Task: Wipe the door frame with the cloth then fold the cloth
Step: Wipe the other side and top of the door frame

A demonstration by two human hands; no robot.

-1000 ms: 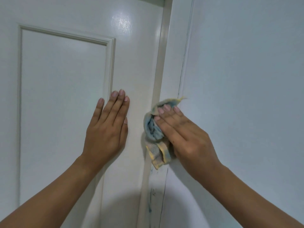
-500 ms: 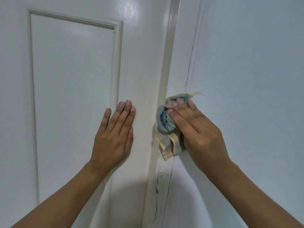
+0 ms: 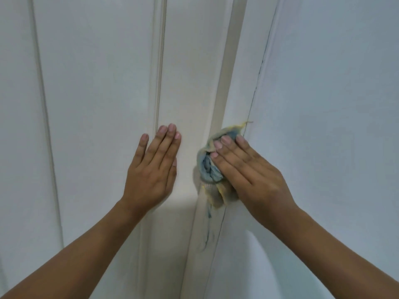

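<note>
white panelled door (image 3: 97, 104) fills left side; pale wall (image 3: 334, 104) on right. door frame (image 3: 234, 100) runs vertical btwn them, blue smudges low on it. left hand (image 3: 154, 167) flat on door, fingers straight, grip wide, holds nothing. right hand (image 3: 248, 175) presses bunched blue/yellow cloth (image 3: 210, 169) against frame, fingers straight over it, not curled. cloth sits at frame edge, just right of door, partly under right hand.
</note>
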